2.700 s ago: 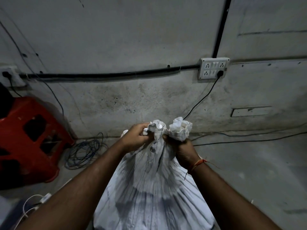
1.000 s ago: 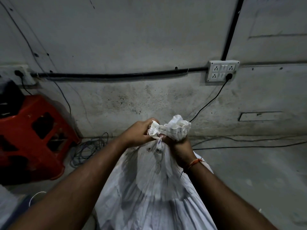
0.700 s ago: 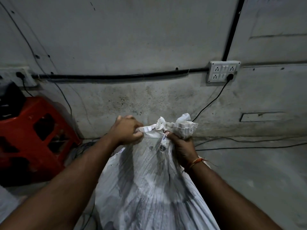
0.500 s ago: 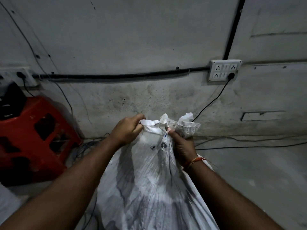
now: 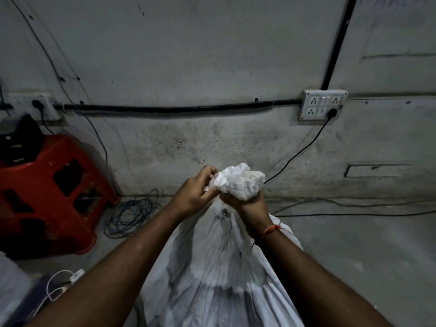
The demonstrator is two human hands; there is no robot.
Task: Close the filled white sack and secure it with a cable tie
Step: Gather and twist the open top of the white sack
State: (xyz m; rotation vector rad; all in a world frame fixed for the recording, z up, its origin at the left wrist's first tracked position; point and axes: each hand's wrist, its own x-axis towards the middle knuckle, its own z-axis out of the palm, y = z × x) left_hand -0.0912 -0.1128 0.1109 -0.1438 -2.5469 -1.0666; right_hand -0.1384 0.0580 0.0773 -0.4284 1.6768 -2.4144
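The filled white sack [image 5: 219, 274] stands on the floor right in front of me, its cloth pleated up to a bunched neck. My right hand [image 5: 247, 204] is clenched around that neck, with the crumpled mouth [image 5: 240, 181] sticking out above the fist. My left hand [image 5: 195, 192] pinches the left side of the gathered mouth, touching the right hand. A small round metal stud [image 5: 225, 211] shows on the cloth just under the hands. I see no cable tie.
A red plastic stool [image 5: 44, 197] with a black object on top stands at the left. Coiled dark cable [image 5: 132, 213] lies by the wall base. A wall socket box [image 5: 322, 103] feeds a black cord running behind the sack. White cable [image 5: 59, 286] lies lower left.
My left hand had pulled a flap of the mouth out to the left; it has come back in and pressed that cloth into the bunch my right hand holds.
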